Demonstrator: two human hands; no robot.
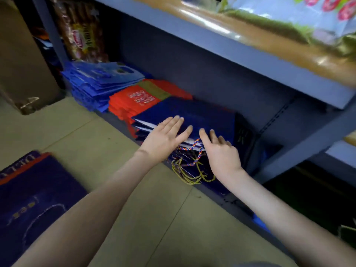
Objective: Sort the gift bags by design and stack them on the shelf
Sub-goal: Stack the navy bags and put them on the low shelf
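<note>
one head camera is looking forward and down from above and behind the left hand [163,136] and right hand [221,153], sitting near, facing the shelf [192,41].

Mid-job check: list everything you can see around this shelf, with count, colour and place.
Stack of flat light blue bags: one stack, blue, bottom shelf, far left.
Stack of flat red bags with white print: one stack, red, right of the blue stack.
Stack of dark navy gift bags with cord handles: one stack, navy, yellow and multicoloured cords, right of the red stack.
Dark navy printed bag: one, navy with orange edge, floor, lower left.
Brown cardboard box: one, far left.
Grey metal shelf unit: one.
Clear-wrapped packs: count unclear, upper shelf.
Left hand: fingers straight, on the navy stack.
Right hand: fingers on the navy stack.
</note>
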